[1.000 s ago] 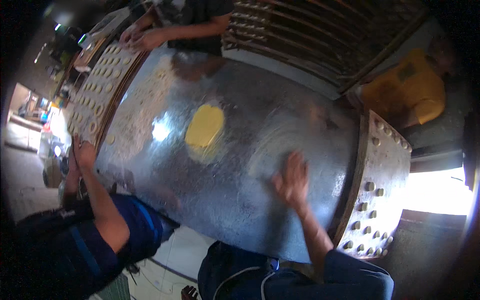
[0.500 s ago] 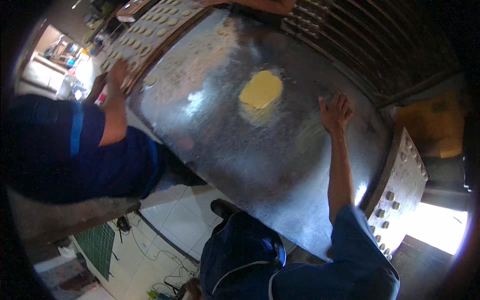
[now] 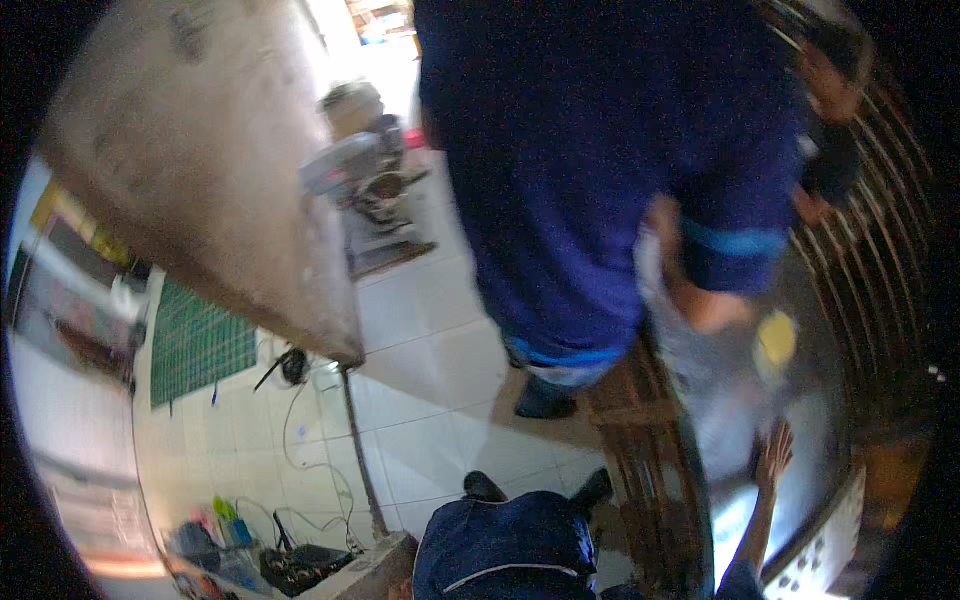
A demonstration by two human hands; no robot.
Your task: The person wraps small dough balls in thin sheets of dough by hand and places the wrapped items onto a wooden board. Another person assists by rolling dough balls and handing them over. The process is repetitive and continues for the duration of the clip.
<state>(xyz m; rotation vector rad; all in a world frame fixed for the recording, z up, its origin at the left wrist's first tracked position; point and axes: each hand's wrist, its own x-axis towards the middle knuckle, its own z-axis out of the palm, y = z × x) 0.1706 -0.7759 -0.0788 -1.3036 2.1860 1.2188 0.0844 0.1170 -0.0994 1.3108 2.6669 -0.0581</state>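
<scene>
My right hand (image 3: 775, 452) is at the lower right, on or just over the dark metal worktable (image 3: 812, 395). Its fingers are stretched out, and it holds nothing. Beyond it a yellow sheet of dough (image 3: 775, 342) lies on the same table, slightly blurred. My left hand is out of the picture. Next to the table's near right side a pale board (image 3: 838, 530) bears several small round pieces.
A person in dark blue clothing (image 3: 560, 190) stands close in front, covering much of the table. Another person (image 3: 835, 85) is at the far right. A large bare tabletop (image 3: 190, 140), a floor machine (image 3: 380, 190) and loose cables (image 3: 290, 430) are at left.
My view has swung left, so the table and dough now sit at the right edge. The co-worker fills the upper middle. My right hand remains stretched out and empty.
</scene>
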